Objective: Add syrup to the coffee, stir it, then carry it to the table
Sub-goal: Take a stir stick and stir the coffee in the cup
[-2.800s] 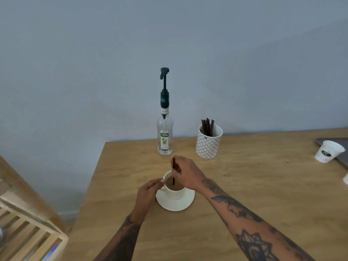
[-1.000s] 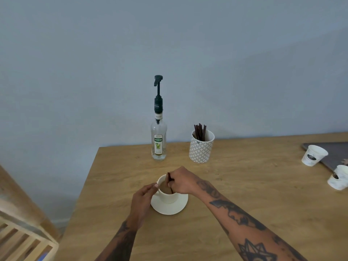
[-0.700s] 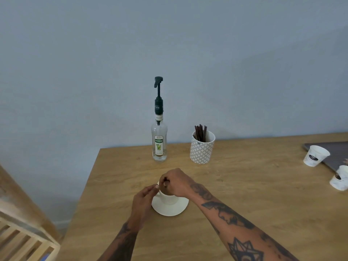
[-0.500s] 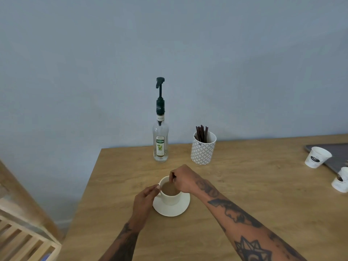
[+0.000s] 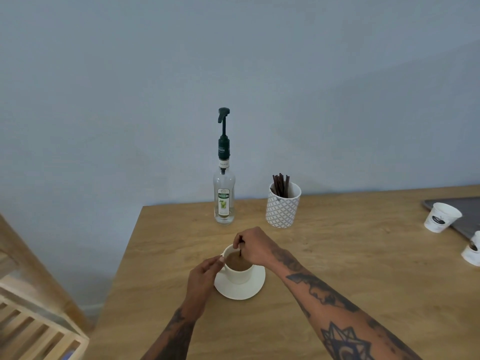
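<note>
**Stirrer in the cup, both hands at the coffee**

Head view: the right hand (image 5: 253, 246) is pinching a dark stirrer (image 5: 240, 246) w/ curled fingers, the stick's lower end dipping into the coffee. The left hand (image 5: 205, 275) is pinching the cup (image 5: 239, 266) at its left rim/handle side, fingers curled in. The cup is sitting on a white saucer (image 5: 240, 285), which is lying flat on the wooden counter (image 5: 337, 255), toward the counter's left part.

Around it: the syrup bottle (image 5: 224, 193), clear glass w/ a dark pump on top, is standing upright behind the cup, near the wall. Just right of the bottle, apart from it, a patterned white holder (image 5: 283, 206) is carrying a bunch of dark stir sticks (image 5: 280, 184); too tightly packed to count. Neither one is touching the cup or the hands. Between the cup and those two, a strip of bare wood is showing.

Edges & room: the counter's left edge is running diagonally down past the left forearm, fairly near the saucer. Beyond that edge, a slatted wooden rack (image 5: 31, 320) is filling the lower-left corner. To the right of the right forearm, a wide stretch of bare counter is running out to the far right, where a grey tray (image 5: 467, 211) is lying at the frame edge.

Counts: 1 bottle, 1 holder, 1 cup on 1 saucer, 1 stirrer in hand. At the right edge, 1 small paper cup (image 5: 441, 217) is standing whole in view by the tray, and at least 1 more paper cup (image 5: 471, 252) is being cut off by the frame.
</note>
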